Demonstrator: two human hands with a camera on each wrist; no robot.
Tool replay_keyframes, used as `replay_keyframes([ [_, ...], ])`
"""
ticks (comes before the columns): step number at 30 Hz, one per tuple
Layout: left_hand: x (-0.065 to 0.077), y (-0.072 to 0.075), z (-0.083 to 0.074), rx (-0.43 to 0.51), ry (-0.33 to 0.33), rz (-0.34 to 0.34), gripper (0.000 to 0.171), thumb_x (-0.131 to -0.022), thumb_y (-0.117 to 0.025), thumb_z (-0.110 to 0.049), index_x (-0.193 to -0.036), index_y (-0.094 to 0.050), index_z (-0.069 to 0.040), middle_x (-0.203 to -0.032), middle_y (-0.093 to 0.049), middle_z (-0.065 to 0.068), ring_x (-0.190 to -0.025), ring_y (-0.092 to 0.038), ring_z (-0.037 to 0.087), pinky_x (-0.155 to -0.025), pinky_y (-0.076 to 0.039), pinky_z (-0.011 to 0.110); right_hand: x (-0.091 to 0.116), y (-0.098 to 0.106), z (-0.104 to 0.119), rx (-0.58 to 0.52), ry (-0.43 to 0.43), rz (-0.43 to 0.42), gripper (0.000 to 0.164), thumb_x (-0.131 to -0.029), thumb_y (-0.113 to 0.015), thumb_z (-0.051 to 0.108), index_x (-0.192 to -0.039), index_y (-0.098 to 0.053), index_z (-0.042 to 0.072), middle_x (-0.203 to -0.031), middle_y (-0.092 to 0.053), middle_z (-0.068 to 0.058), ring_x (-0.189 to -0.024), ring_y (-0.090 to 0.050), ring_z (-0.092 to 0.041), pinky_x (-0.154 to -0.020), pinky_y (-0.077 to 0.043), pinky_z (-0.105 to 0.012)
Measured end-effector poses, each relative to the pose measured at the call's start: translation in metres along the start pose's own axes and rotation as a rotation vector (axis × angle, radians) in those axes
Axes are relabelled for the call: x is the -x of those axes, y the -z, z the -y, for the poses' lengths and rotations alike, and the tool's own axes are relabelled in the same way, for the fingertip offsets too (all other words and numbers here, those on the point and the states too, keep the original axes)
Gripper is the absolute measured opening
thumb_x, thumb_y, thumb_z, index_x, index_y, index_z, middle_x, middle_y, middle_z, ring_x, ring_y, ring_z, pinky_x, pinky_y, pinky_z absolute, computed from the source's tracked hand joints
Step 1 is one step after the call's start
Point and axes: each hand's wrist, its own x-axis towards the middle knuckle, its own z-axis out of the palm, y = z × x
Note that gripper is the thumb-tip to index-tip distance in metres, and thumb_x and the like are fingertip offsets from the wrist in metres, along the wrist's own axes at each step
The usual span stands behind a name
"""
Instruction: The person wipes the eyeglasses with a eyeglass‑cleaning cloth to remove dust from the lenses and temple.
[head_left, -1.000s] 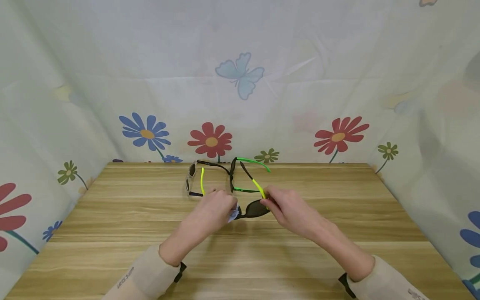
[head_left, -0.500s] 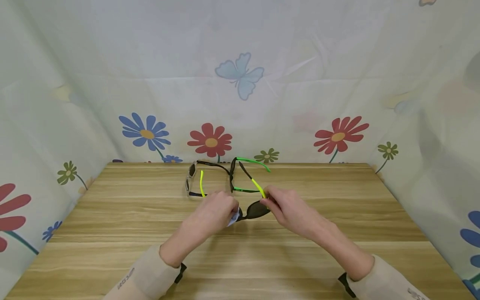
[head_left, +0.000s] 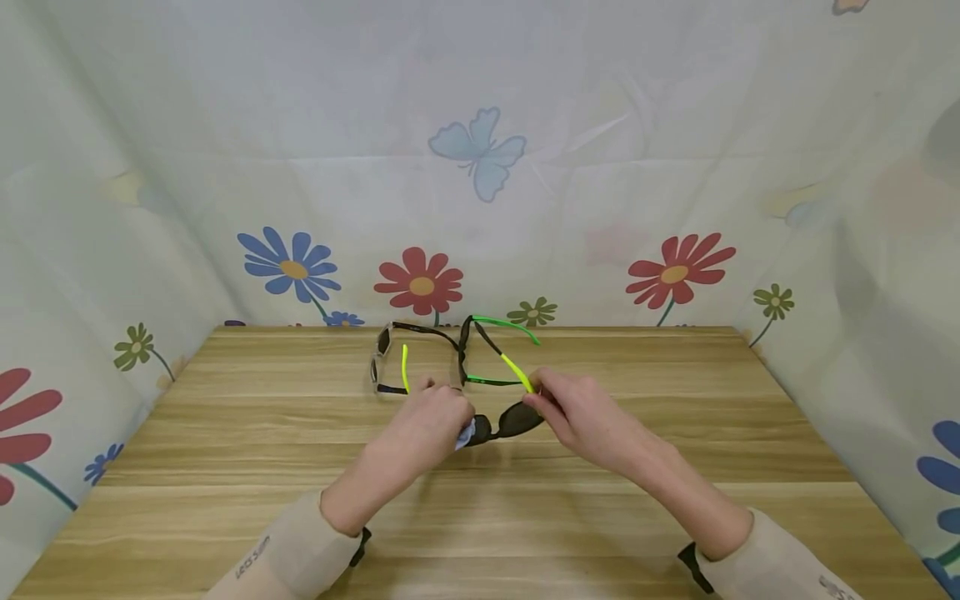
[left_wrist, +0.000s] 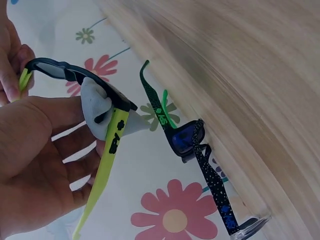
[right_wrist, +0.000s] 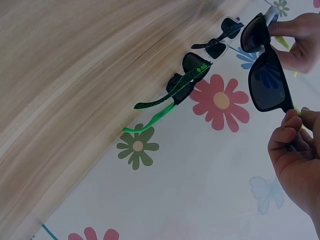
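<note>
The table (head_left: 517, 533) bears two sunglasses (head_left: 383, 340) (head_left: 464, 337) beyond fingers (head_left: 455, 408) (head_left: 550, 389) pinching cloth (head_left: 465, 435) and a third pair (head_left: 517, 419).

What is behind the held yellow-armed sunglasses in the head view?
Green-armed sunglasses and clear-framed sunglasses; the left hand hides the end of the clear pair's near temple.

Wood-grain tabletop (head_left: 187, 467) spans lower frame. White printed backdrop (head_left: 345, 92) fills upper frame, w/ blue butterfly (head_left: 491, 156) upper ctr., blue flower (head_left: 294, 269) L, red flowers (head_left: 422, 286) either side of ctr. Mid-frame: clear-framed sunglasses (head_left: 385, 341), arms unfolded, L of black-framed sunglasses (head_left: 464, 337) w/ part-green arms. Lenses dark, both prs.
</note>
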Motion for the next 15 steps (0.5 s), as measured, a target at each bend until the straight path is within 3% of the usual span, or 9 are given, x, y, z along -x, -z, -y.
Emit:
replay_keyframes([
  [8,-0.0036,-0.0024,0.0032,0.12,-0.068,-0.007,0.019,-0.09,-0.075,-0.005,-0.077,-0.075,-0.017,-0.075,-0.068,-0.008,-0.074,-0.063,0.012,-0.083,-0.045,0.043,-0.0003,-0.0027,-0.0009,0.013,0.015,-0.026,0.009,-0.098,-0.069,0.004,-0.098,-0.061,0.008,-0.072,-0.049,0.01,-0.057,-0.041,-0.002,-0.049,-0.04,-0.024],
  [15,-0.0054,-0.0006,0.0011,0.231,-0.053,0.016,0.013,-0.09,-0.076,-0.007,-0.081,-0.078,-0.015,-0.076,-0.071,-0.006,-0.076,-0.066,0.012,-0.079,-0.046,0.042,0.0005,-0.0048,-0.0009,-0.011,-0.001,-0.025,0.009,-0.099,-0.068,0.004,-0.097,-0.061,0.009,-0.071,-0.049,0.01,-0.055,-0.04,-0.002,-0.047,-0.039,-0.024],
])
